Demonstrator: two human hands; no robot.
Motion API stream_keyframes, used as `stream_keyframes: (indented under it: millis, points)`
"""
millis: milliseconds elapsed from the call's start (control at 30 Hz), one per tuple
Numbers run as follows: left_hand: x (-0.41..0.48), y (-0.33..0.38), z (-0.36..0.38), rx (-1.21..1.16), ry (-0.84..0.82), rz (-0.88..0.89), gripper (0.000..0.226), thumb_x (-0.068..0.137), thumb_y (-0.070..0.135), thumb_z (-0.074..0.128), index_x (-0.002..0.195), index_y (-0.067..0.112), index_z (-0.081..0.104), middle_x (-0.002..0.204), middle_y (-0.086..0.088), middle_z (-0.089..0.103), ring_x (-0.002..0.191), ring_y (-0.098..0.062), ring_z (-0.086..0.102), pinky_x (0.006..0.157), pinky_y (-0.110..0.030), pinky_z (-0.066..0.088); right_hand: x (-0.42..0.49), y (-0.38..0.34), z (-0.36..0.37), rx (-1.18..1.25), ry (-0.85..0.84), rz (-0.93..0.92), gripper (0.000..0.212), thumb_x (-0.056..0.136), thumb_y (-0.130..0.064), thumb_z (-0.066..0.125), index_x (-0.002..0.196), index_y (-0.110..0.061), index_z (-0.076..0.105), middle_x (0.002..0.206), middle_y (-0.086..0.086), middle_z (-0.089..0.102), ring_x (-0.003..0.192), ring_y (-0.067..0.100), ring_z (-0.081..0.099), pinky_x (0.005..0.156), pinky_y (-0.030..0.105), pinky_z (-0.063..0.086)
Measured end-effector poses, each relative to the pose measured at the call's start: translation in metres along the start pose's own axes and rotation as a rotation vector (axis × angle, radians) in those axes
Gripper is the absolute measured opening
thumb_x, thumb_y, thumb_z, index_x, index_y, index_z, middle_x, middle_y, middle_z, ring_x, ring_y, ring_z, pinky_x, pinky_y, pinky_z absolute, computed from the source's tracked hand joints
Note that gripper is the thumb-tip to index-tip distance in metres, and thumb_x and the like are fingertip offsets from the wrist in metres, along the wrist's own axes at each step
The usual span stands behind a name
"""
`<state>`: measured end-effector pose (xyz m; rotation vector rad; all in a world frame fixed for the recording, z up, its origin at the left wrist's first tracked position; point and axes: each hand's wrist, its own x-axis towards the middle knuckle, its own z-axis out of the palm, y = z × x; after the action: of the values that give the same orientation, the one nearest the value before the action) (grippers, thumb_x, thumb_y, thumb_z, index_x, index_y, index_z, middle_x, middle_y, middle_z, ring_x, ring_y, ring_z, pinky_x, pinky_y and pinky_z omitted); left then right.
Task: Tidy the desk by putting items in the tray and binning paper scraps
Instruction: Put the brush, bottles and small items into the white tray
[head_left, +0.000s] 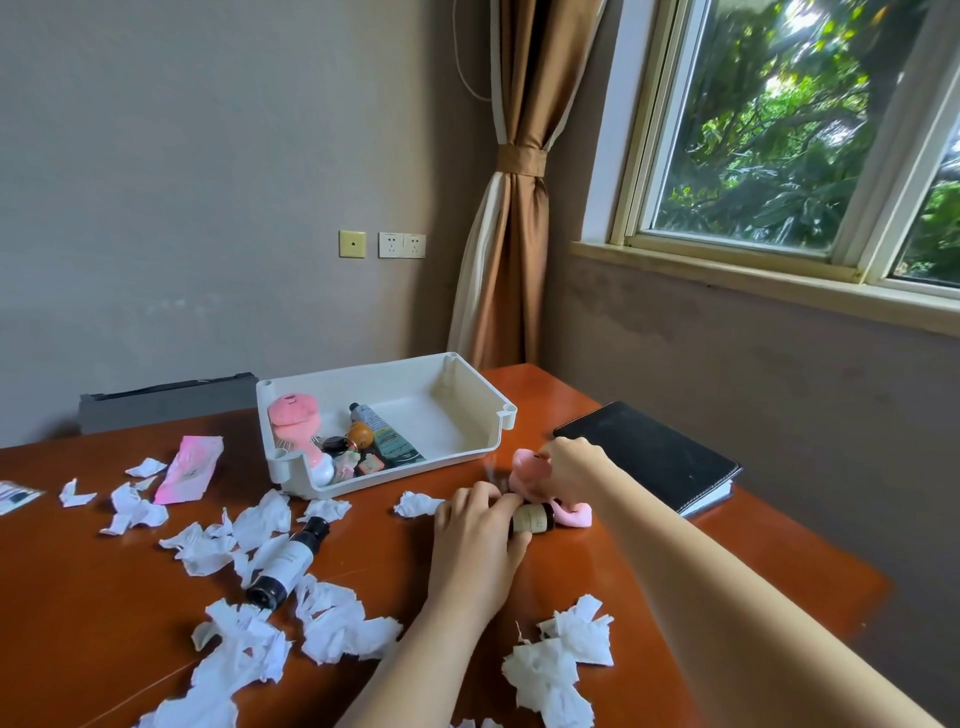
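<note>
Gripping a small brown bottle (532, 518) that lies on its side on the desk (727, 561), the left hand (475, 530) has fingers over the top and thumb underneath. Right hand (571, 465), at 1 o'clock from the left, has fingers curled down and pinching a pink soft item (524, 470) that touches the bottle; the fingertips are partly hidden. White tray (467, 374) sits at 11 o'clock from the hands, near but apart. It holds a pink fan (291, 415), a dark tube (387, 431) and small pieces I cannot identify. Black notebook (649, 452) lies flat at 2 o'clock from the hands. Paper scraps (343, 623) are scattered from 6 to 9 o'clock, around a black-capped bottle (288, 558) lying on its side. Pink packet (189, 470) is at 9 o'clock from the tray.
</note>
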<state>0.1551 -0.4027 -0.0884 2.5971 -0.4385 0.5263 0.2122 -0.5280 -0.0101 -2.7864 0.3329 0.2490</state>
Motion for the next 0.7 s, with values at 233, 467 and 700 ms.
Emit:
stream_keyframes:
  millis: [233,467,700]
  points:
    - [-0.006,0.003,-0.011,0.185,-0.039,0.034,0.029,0.097,0.038,0.042,0.120,0.024,0.054,0.118,0.003,0.058,0.114,-0.021,0.047,0.097,-0.033,0.032,-0.010,0.018,0.015,-0.005,0.075,-0.141,0.043,0.078,-0.043,0.067,0.109,-0.013,0.063,0.088,0.003,0.061,0.073,0.018,0.055,0.060,0.026,0.043]
    - [0.005,0.004,-0.046,0.125,-0.206,-0.050,0.038,0.097,0.046,0.038,0.087,0.013,0.054,0.095,-0.009,0.065,0.090,-0.030,0.058,0.076,-0.036,0.038,-0.034,0.011,0.005,0.136,-0.043,0.033,0.041,0.086,-0.040,0.052,0.115,-0.011,0.058,0.086,0.000,0.056,0.076,0.017,0.055,0.072,0.024,0.046]
    - [0.036,-0.024,-0.083,-0.390,-0.155,-0.265,0.036,0.085,0.047,0.054,0.071,0.014,0.053,0.060,0.001,0.057,0.057,-0.019,0.053,0.061,-0.030,0.046,-0.031,-0.006,0.004,0.283,0.223,-0.120,0.027,0.082,-0.044,0.054,0.082,-0.016,0.056,0.069,-0.003,0.055,0.070,0.015,0.059,0.053,0.022,0.041]
